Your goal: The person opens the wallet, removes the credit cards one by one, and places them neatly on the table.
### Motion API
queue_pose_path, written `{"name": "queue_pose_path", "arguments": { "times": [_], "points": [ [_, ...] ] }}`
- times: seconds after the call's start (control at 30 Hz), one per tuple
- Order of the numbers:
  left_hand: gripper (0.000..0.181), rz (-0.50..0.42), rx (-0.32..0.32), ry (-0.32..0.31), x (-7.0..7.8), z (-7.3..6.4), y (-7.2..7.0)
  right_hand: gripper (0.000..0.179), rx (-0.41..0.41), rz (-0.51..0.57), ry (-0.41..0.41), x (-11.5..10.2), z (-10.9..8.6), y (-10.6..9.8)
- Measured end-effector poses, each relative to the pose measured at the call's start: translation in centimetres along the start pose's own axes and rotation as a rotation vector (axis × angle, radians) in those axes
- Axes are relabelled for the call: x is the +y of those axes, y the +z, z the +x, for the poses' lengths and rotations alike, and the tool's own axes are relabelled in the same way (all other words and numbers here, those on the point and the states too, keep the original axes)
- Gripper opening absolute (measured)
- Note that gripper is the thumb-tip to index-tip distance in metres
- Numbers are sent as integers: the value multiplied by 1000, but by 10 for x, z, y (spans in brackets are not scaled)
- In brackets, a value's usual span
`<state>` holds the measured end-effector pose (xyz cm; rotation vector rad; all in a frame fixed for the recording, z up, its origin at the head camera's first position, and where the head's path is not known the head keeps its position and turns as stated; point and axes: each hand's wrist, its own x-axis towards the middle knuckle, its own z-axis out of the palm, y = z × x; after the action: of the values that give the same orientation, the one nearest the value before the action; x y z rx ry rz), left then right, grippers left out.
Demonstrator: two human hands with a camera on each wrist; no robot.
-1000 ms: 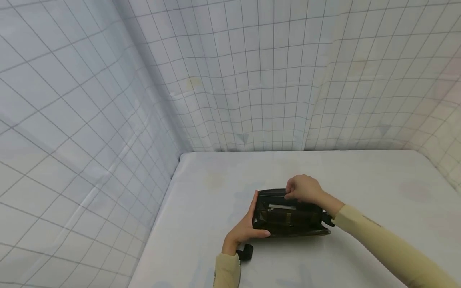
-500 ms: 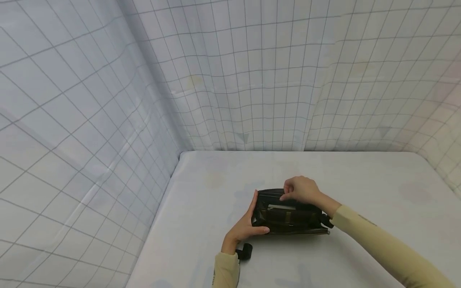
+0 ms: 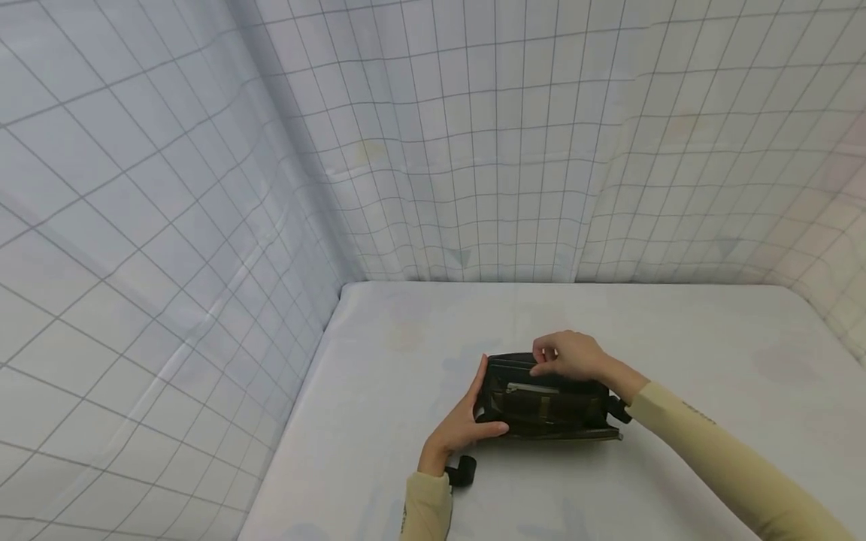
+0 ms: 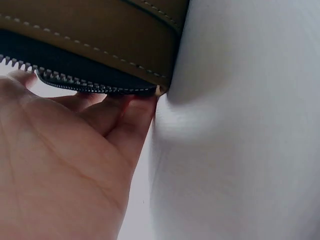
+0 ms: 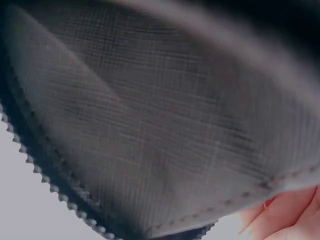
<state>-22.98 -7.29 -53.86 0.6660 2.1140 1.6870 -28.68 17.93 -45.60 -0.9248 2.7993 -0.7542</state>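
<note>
A dark zip-around wallet (image 3: pixel 541 409) stands unzipped on the table with its inside facing up. My left hand (image 3: pixel 460 428) grips its left end, thumb along the near side and fingers at the far side. In the left wrist view, the brown stitched outside of the wallet (image 4: pixel 90 45) shows, with my fingers touching its toothed zip edge. My right hand (image 3: pixel 568 355) reaches over the back right part, thumb and forefinger bent together by the inner back divider. What lies between those fingertips is too small to see. The right wrist view shows grey woven lining (image 5: pixel 150 110).
The white-covered table (image 3: pixel 406 361) spreads around the wallet. Gridded white curtains (image 3: pixel 460 150) hang at the back and sides. Dark wrist straps with cameras sit at both wrists; the left camera (image 3: pixel 463 471) is close to the wallet's near edge. A pale strip (image 3: pixel 532 388) shows inside the wallet.
My right hand has shifted very slightly left along the wallet's back part. My left hand and the wallet have stayed nearly still.
</note>
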Motion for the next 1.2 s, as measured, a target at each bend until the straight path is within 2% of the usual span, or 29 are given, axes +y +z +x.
{"name": "queue_pose_path", "arguments": {
  "times": [0.23,0.37,0.63,1.2],
  "points": [
    [108,17,-47,9,26,-7,-2,23,-19,11,-16,5,0,-1],
    [107,26,-51,5,32,-8,-2,22,-39,-8,-34,4,-1,-1],
    [108,5,-47,-14,32,-8,-2,25,-48,-30,-82,2,-3,-1],
    [112,-16,-87,0,26,-5,-3,20,34,3,-44,9,-5,6]
  ]
}}
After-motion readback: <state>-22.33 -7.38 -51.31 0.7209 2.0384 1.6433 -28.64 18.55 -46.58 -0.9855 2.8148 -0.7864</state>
